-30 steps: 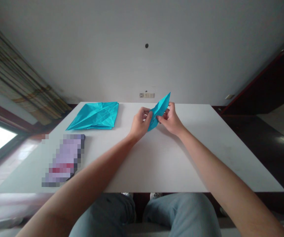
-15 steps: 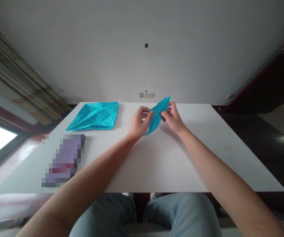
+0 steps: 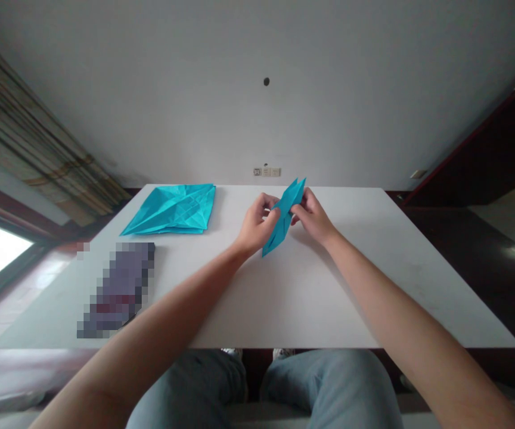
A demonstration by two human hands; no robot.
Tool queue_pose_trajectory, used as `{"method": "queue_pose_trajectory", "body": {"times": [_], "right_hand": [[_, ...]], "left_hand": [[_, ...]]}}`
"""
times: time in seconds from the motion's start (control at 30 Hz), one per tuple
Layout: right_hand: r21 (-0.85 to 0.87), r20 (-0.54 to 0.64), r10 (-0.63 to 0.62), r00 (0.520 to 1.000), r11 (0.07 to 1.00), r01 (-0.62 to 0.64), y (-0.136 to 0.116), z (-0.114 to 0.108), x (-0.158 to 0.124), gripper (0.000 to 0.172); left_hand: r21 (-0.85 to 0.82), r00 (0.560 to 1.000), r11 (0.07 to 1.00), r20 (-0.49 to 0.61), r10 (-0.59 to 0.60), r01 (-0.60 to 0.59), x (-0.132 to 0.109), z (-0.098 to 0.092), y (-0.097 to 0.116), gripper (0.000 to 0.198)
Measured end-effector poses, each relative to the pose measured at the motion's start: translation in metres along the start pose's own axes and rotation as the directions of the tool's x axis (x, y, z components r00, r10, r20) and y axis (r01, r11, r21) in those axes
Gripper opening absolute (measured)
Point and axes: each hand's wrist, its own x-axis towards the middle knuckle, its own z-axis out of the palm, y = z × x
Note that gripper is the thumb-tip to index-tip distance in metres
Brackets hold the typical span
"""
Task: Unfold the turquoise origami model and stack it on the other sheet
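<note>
Between my two hands is a narrow, pointed piece of folded blue paper (image 3: 287,205), held above the white table and tilted, with two sharp tips at its upper end and one point at the lower left. My left hand (image 3: 261,223) pinches its left edge, thumb lying on the near face. On the other side my right hand (image 3: 313,215) grips the right edge between thumb and fingers; some fingertips are hidden behind the paper. Farther left lies a larger creased sheet of the same blue paper (image 3: 172,208), folded flat on the table.
A pixelated, dark purple flat object (image 3: 121,289) lies at the left of the white table (image 3: 311,298), near my left forearm. Behind the table stands a grey wall with sockets (image 3: 266,172). The table's front edge runs just above my knees.
The folded paper has turned steeper, its lower point now reaching farther down. Its upper end now shows two separate tips. Both hands keep hold and have shifted only slightly.
</note>
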Motion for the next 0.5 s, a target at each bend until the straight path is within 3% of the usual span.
{"method": "queue_pose_trajectory", "body": {"times": [0.3, 0.5], "right_hand": [[-0.050, -0.041, -0.021, 0.999, 0.999, 0.019, 0.0012, -0.0021, 0.0028, 0.037], [-0.054, -0.069, 0.013, 0.998, 0.998, -0.017, 0.0015, -0.0034, 0.0036, 0.039]], "left_hand": [[0.192, 0.989, 0.974, -0.061, 0.133, -0.119, 0.0012, -0.0041, 0.0006, 0.024], [0.254, 0.940, 0.910, -0.012, 0.342, -0.328, -0.0008, -0.0020, 0.0005, 0.024]]}}
